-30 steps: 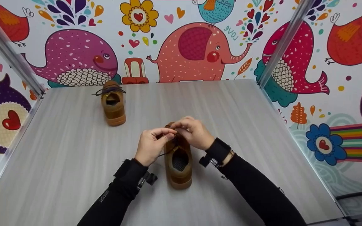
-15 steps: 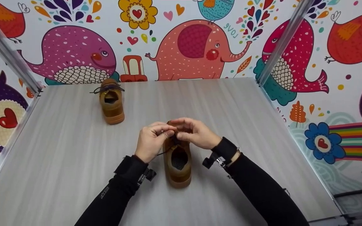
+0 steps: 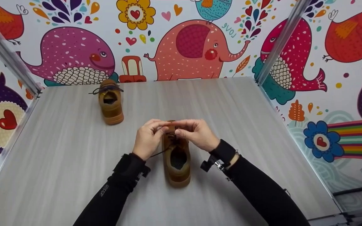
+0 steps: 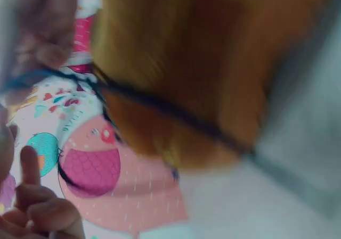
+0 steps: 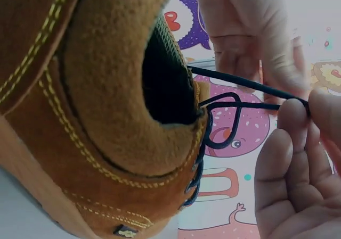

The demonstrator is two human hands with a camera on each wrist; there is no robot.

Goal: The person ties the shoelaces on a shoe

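A brown shoe (image 3: pixel 177 175) with yellow stitching stands on the table, its heel towards me. Over its toe end, both hands hold its dark shoelace (image 5: pixel 242 82). My left hand (image 3: pixel 148 138) pinches the lace between thumb and forefinger. My right hand (image 3: pixel 200 135) faces it, forefinger stretched towards the left fingertips; in the right wrist view its fingertips (image 5: pixel 292 114) pinch a strand of lace. A small lace loop (image 5: pixel 229 140) hangs by the shoe's tongue. The left wrist view is blurred, with the lace (image 4: pixel 176 111) crossing in front of the shoe.
A matching brown shoe (image 3: pixel 112 110), its lace tied in a bow, stands at the back left of the light wooden table (image 3: pixel 231 103). Walls with printed cartoon animals and metal corner posts (image 3: pixel 276 47) enclose the table at the back and sides.
My right fingers have straightened from their earlier curl over the toe. Both hands have shifted slightly to the left. The two shoes stay in place.
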